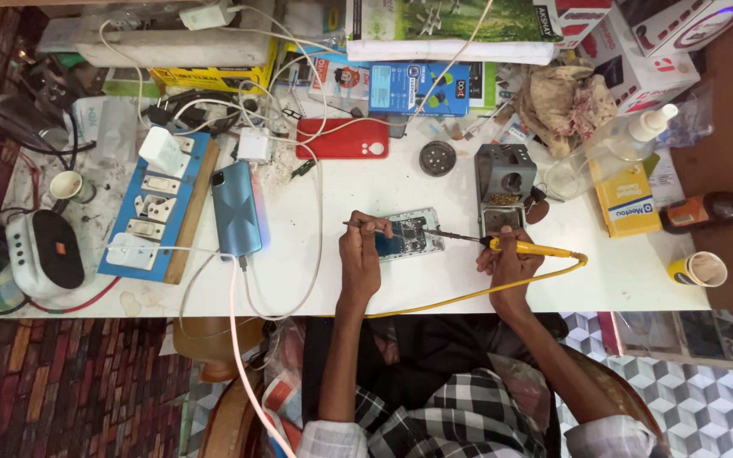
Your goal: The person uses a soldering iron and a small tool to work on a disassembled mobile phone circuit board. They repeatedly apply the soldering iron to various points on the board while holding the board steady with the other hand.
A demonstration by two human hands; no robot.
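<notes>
An opened phone (411,234) with its circuit board showing lies on the white table (434,280) in front of me. My left hand (360,253) rests on its left end and holds a thin metal tool, likely tweezers (366,225), over the board. My right hand (509,263) grips a yellow-handled soldering iron (528,248), its tip pointing left at the phone's right edge. The iron's yellow cord (468,296) loops along the table's near edge.
A grey soldering stand (505,182) sits just right of the phone. A blue phone (237,208) on a charging cable, a red phone (343,137), a blue switchboard (156,212), a speaker (44,250), boxes, a spray bottle (629,136), a brown bottle (710,208) and a paper cup (699,269) crowd the table.
</notes>
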